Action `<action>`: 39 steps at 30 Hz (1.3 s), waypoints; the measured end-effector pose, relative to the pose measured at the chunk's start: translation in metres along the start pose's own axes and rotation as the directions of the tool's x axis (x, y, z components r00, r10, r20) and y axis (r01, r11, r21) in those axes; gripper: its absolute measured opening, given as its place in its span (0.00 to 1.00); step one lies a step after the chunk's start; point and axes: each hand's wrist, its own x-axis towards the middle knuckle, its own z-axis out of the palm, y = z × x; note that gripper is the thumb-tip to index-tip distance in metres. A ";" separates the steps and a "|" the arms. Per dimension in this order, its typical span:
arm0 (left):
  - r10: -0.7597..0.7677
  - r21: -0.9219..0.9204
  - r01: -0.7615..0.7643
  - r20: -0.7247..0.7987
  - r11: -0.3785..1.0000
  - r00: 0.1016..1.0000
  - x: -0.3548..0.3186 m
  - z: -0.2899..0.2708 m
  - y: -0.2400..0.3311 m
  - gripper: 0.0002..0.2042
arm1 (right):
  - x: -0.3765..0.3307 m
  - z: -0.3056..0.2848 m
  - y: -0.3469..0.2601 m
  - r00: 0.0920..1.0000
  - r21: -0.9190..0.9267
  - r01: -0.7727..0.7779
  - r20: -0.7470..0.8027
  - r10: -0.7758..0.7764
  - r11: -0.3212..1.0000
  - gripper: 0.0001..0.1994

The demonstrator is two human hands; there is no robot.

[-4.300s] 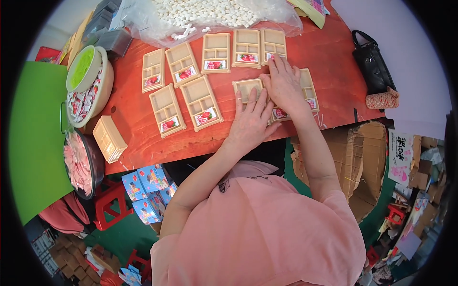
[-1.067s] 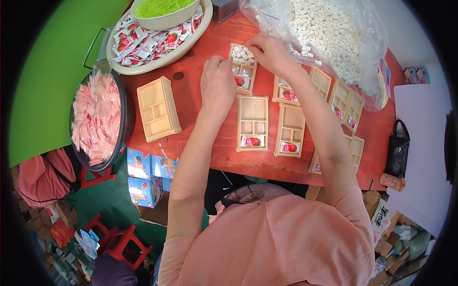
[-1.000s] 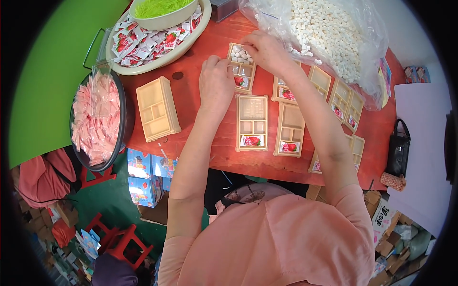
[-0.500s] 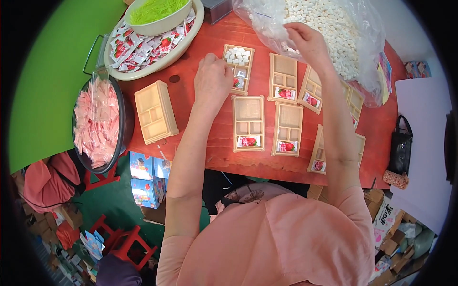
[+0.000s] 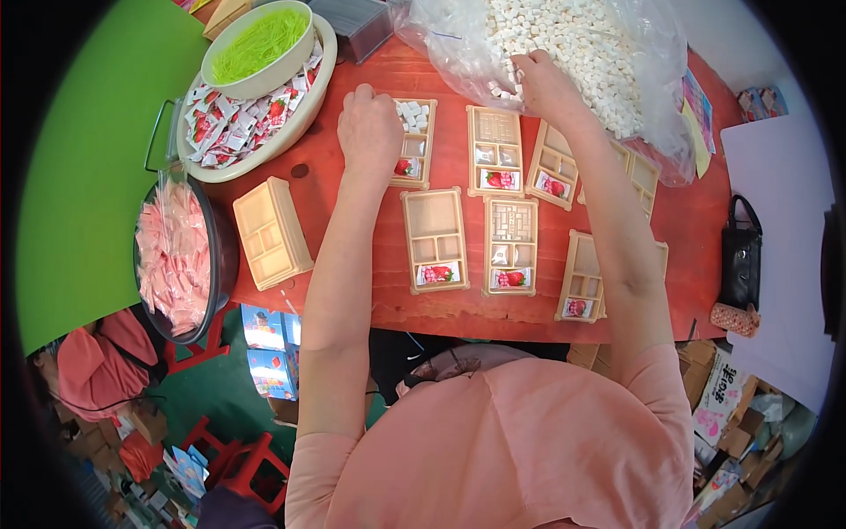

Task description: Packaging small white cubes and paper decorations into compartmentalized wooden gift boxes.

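right hand (image 5: 539,81) moved into candy bag (image 5: 582,53) — left hand (image 5: 370,132) fisted on tray (image 5: 412,143)

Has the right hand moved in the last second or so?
Yes. The right hand has left the tray with white cubes, where the left hand rests, and gone up and right into the clear bag of white cubes.

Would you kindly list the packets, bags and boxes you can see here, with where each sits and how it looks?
Clear plastic bag: table's far edge, full of small white cubes; right hand reaches in.
Red-and-white sachets: heaped on cream round tray, far left.
Pink sachets: dark round basin, left of table.
Strawberry-picture sachet: near compartment of a beige tray.
Blue boxes: on the floor below the table's edge.
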 end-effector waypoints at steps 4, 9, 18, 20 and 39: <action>0.000 -0.093 -0.004 -0.050 0.996 0.999 -0.011 -0.001 -0.004 0.09 | 0.004 -0.006 0.003 0.996 -0.024 0.007 0.086 -0.005 1.000 0.23; 0.187 -0.112 -0.193 -0.063 0.975 0.980 -0.034 -0.010 0.002 0.15 | 0.010 -0.004 -0.002 0.992 -0.060 -0.027 0.123 0.034 0.998 0.29; 0.394 -0.333 -0.351 0.071 0.875 0.916 -0.100 -0.057 0.090 0.13 | 0.024 0.004 -0.002 0.989 0.040 -0.115 0.097 0.111 0.993 0.22; 0.408 -0.370 -0.347 0.100 0.862 0.908 -0.110 -0.060 0.100 0.13 | 0.028 0.007 0.004 0.996 0.077 -0.067 0.065 0.062 0.995 0.19; 0.443 -0.462 -0.318 0.190 0.828 0.876 -0.131 -0.053 0.115 0.09 | -0.068 -0.005 -0.050 0.990 0.434 0.096 0.050 -0.130 0.896 0.16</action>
